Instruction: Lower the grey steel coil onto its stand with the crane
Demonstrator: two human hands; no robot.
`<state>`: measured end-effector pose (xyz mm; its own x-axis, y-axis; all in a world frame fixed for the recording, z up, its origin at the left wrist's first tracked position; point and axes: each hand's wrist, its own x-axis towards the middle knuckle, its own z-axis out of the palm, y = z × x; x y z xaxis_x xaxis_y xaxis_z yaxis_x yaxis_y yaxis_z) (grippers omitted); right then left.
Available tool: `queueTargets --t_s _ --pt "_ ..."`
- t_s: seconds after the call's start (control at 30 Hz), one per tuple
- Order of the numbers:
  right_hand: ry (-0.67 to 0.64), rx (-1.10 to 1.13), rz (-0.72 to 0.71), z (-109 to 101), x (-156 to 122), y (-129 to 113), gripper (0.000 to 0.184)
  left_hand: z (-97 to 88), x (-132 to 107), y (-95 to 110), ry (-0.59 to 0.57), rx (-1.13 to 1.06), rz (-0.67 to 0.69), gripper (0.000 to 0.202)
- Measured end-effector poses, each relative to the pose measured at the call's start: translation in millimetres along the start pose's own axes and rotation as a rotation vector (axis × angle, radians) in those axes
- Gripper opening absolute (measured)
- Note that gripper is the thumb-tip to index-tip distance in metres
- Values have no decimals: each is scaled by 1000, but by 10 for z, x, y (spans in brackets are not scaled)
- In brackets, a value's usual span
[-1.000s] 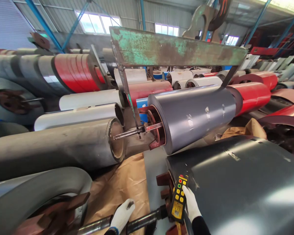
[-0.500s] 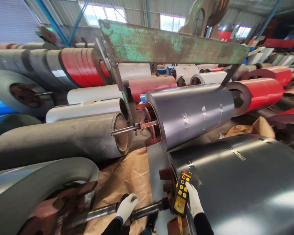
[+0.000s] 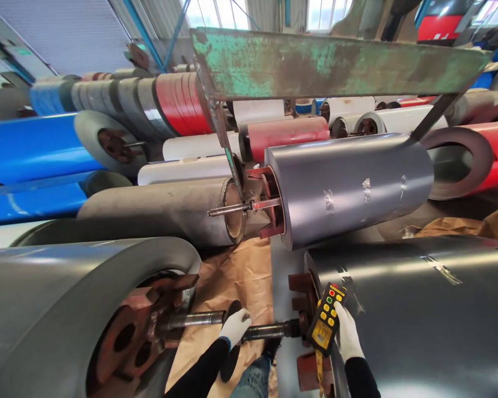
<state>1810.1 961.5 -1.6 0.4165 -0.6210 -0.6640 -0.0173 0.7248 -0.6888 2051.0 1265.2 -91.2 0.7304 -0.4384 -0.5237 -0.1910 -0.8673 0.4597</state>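
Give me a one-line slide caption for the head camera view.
Gloved left hand rests on a steel shaft while the right hand holds a yellow remote, dark coil hanging under a green beam.

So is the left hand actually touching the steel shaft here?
Touching. The head view shows the gloved left hand resting on top of the steel shaft, its fingers curled over the bar with no gap visible.

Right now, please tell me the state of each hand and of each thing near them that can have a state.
Left hand: gloved, resting on the dark shaft.
Right hand: gloved, gripping the yellow remote.
Dark shaft: level, sticking out of the near dark coil.
Grey coil: hanging under the green beam, tilted slightly.
Brown paper: crumpled, lying between the coils.
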Motion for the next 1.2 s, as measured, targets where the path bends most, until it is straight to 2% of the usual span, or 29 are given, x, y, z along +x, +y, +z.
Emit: queueTargets --t_s 0.17,0.43,0.63,0.87,1.2 --pt "4 2 3 39 -42 -41 51 -16 -60 -23 -29 15 -16 19" --pt "-43 -1 -23 -15 -9 -2 48 25 -83 3 -55 -6 -47 17" --pt "-57 66 -79 50 -18 -86 42 39 -108 32 -130 17 -35 20" --pt "-72 154 -100 73 -61 -140 37 -9 -133 -94 -172 63 -43 17" --pt "-120 211 -93 82 -125 -183 42 78 -132 -168 -206 59 -17 19"
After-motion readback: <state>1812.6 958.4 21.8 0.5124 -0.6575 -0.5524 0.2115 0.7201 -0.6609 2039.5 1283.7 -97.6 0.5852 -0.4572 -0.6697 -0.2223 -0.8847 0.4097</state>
